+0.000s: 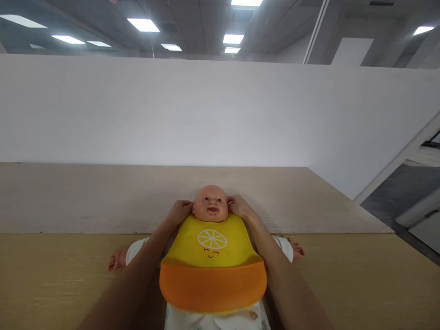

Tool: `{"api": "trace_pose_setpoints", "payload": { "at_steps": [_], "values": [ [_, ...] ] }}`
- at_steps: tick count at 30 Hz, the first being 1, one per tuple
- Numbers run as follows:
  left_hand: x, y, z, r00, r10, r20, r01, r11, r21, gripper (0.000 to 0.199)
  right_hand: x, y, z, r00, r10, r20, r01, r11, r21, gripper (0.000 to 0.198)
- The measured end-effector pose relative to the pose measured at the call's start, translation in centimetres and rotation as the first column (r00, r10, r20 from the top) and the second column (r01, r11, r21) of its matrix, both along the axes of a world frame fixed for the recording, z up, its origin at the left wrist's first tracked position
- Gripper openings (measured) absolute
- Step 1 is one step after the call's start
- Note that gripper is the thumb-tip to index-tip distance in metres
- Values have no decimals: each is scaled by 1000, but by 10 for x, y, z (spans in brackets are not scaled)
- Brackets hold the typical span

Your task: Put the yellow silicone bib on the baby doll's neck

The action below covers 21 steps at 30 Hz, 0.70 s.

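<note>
A baby doll (210, 198) lies on its back, its head away from me and its arms spread wide. Over its chest lies a yellow bib (185, 240) printed with a lemon slice and a smiling face; an orange catch pocket (213, 286) forms its lower end. My left hand (181, 211) is beside the doll's head on the left, fingers closed at the bib's upper corner. On the opposite side, my right hand (239, 206) pinches at the other upper corner, close to the doll's ear. The bib's neck ends are hidden behind the doll's neck and my fingers.
Under the doll is a wooden table with a pale rear panel (85, 197) and a yellower front panel (360, 275). A white partition (206, 110) rises behind it. Past the table's right edge, a grey floor (392, 192) and a white cabinet (424, 224) show.
</note>
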<state>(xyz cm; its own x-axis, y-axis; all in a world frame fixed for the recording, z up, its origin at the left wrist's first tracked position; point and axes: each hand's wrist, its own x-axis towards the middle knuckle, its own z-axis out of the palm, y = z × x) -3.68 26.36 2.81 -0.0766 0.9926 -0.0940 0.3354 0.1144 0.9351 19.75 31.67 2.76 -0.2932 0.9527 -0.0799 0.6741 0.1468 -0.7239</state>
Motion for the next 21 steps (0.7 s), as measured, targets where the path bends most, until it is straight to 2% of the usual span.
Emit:
{"api": "trace_pose_setpoints", "payload": {
  "at_steps": [2, 5, 9, 12, 14, 17, 21],
  "values": [
    [0, -8, 3, 989, 7, 149, 0, 999, -41, 22, 1, -3, 1, 999, -38, -32, 37, 999, -37, 28],
    [0, -26, 8, 900, 31, 435, 28, 991, -129, 24, 1, -13, 1, 980, -143, -139, 130, 987, -98, 27],
    [-2, -48, 16, 809, 32, 587, 90, 980, -178, 29, 4, -38, 3, 888, -270, -372, 194, 954, -230, 34],
    [-2, -55, 20, 791, 70, 608, 68, 977, -201, 26, 8, -64, 10, 766, -360, -533, 165, 911, -377, 42],
    [-2, -57, 22, 796, 92, 598, 58, 972, -226, 23, 10, -81, 16, 700, -389, -599, 139, 897, -420, 42],
    [-2, -55, 25, 838, 114, 533, 37, 964, -265, 21, 10, -98, 24, 644, -410, -646, 121, 888, -444, 36],
    [-3, -51, 28, 885, 143, 443, -6, 955, -296, 17, 7, -106, 31, 600, -400, -693, 77, 891, -447, 26]
  ]
}}
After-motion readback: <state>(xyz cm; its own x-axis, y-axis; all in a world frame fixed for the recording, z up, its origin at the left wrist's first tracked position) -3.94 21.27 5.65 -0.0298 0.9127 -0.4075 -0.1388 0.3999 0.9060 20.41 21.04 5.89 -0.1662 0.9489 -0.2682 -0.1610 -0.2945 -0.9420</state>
